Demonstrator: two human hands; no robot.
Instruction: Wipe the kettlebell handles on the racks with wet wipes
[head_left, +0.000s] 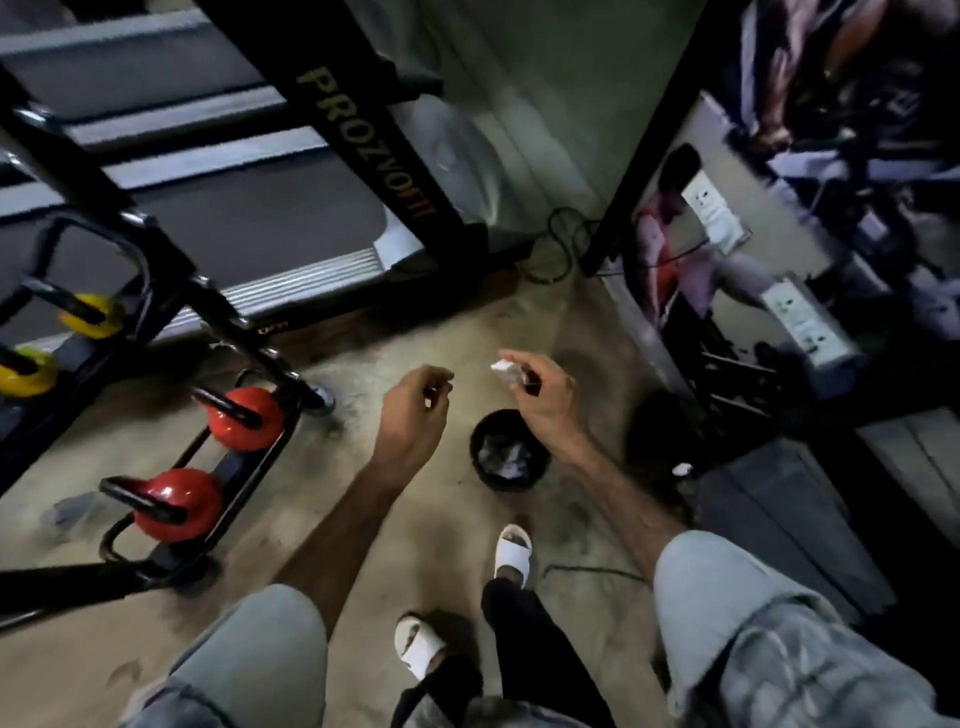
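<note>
Two red kettlebells (244, 418) (176, 504) with black handles sit on the lowest shelf of a black rack (171, 270) at the left. Two yellow kettlebells (96, 314) (26, 371) sit on a higher shelf at the far left. My right hand (535, 395) pinches a small white wet wipe (501, 365) above a black bin (509, 452) on the floor. My left hand (415, 410) hovers left of the bin with fingers curled; whether it holds anything is unclear.
The bin holds crumpled white wipes. A treadmill (270, 208) stands behind the rack. Dark equipment and wall sockets (800, 317) line the right side. Cables (561, 244) lie on the beige floor. My feet in white sandals (514, 551) stand near the bin.
</note>
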